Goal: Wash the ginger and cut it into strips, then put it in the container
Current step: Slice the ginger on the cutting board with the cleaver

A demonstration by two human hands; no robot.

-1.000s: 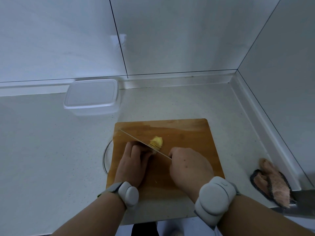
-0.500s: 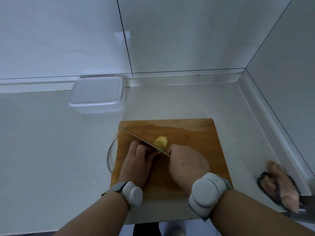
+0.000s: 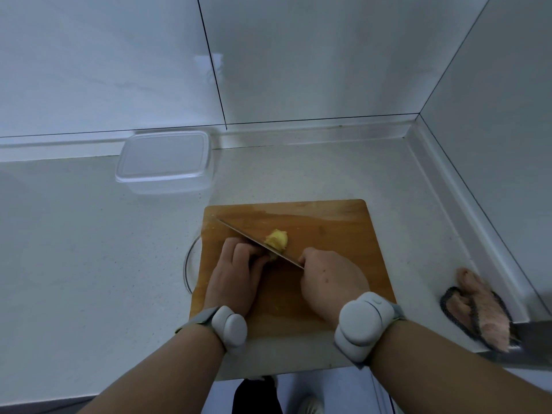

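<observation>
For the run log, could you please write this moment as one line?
phase: slicing | right hand: holds knife | left hand: steadies ginger on cutting board | container: lid on, behind board
</observation>
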